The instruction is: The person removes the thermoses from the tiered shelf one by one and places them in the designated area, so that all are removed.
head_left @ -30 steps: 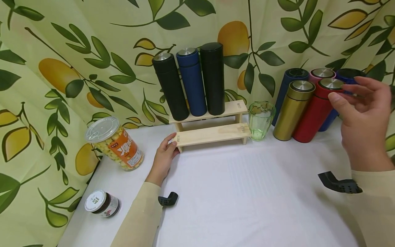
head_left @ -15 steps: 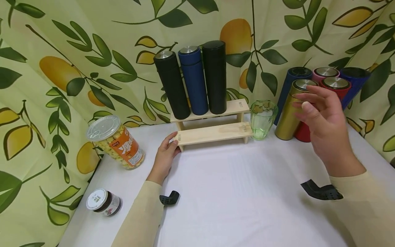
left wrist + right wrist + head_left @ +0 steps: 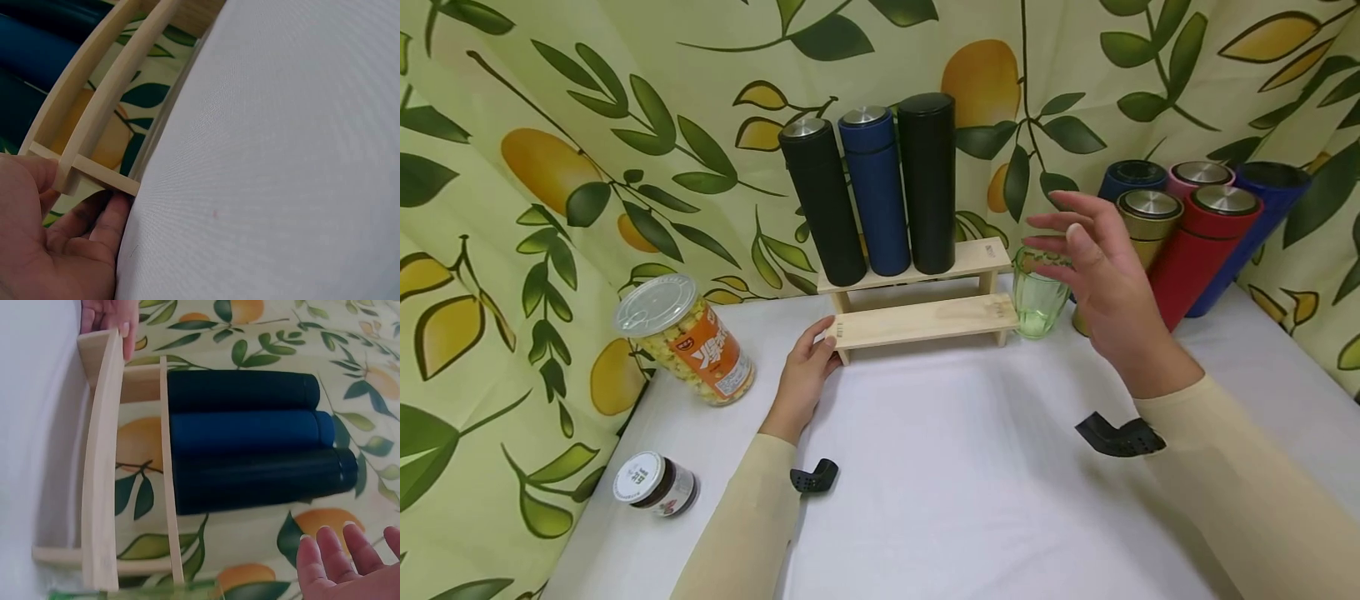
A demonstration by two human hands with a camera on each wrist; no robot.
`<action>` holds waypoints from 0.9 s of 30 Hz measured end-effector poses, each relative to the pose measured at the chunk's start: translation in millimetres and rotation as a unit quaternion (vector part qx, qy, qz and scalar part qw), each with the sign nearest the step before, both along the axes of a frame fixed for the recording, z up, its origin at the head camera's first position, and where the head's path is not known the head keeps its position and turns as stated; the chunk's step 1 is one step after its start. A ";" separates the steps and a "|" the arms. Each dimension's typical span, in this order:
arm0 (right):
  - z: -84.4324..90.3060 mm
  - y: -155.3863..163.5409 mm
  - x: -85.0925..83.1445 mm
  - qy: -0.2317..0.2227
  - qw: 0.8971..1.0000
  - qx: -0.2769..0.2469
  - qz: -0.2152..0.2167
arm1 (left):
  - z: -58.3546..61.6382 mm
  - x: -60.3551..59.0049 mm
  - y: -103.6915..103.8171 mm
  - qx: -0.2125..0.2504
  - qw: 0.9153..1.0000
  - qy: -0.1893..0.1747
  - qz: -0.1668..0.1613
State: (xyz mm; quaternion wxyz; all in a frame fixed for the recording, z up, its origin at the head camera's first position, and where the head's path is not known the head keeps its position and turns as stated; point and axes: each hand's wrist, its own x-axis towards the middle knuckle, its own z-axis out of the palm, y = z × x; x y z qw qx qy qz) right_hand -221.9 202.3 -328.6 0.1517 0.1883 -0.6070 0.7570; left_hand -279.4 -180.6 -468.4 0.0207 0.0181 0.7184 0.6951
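My left hand (image 3: 818, 352) grips the left end of a two-step wooden rack (image 3: 925, 321), thumb on the lower step; the left wrist view shows that hand (image 3: 69, 237) beside the rack's leg (image 3: 94, 112). On the upper step stand a black bottle (image 3: 823, 204), a blue bottle (image 3: 876, 196) and a second black bottle (image 3: 928, 187). My right hand (image 3: 1075, 242) hovers open and holds nothing, in front of a green glass (image 3: 1033, 304) and a gold bottle (image 3: 1150, 221). The right wrist view shows the right hand (image 3: 340, 562) facing the three bottles (image 3: 247, 431) on the rack (image 3: 100, 487).
A red bottle (image 3: 1195, 250), a pink one (image 3: 1202, 173) and two dark blue ones (image 3: 1262, 200) stand at the back right. A popcorn jar (image 3: 688, 342) and a small jar (image 3: 651, 487) sit at the left on the white tablecloth (image 3: 970, 483). A leaf-print curtain hangs behind.
My right hand has swung left, from over the red bottle, past the gold one, to in front of the green glass. The left hand has stayed on the rack.
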 end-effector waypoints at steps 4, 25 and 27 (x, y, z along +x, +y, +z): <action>6.5 -14.0 -15.6 -0.013 0.999 0.050 -0.014 | 0.1 0.0 -0.7 0.000 1.000 -0.002 0.001; 24.5 -54.0 -88.6 -0.087 0.973 0.196 -0.089 | 0.9 -1.0 0.9 0.000 1.000 -0.005 0.008; 27.6 -57.3 -94.3 -0.092 0.971 0.203 -0.086 | 1.4 -1.0 0.5 -0.002 1.000 -0.008 0.007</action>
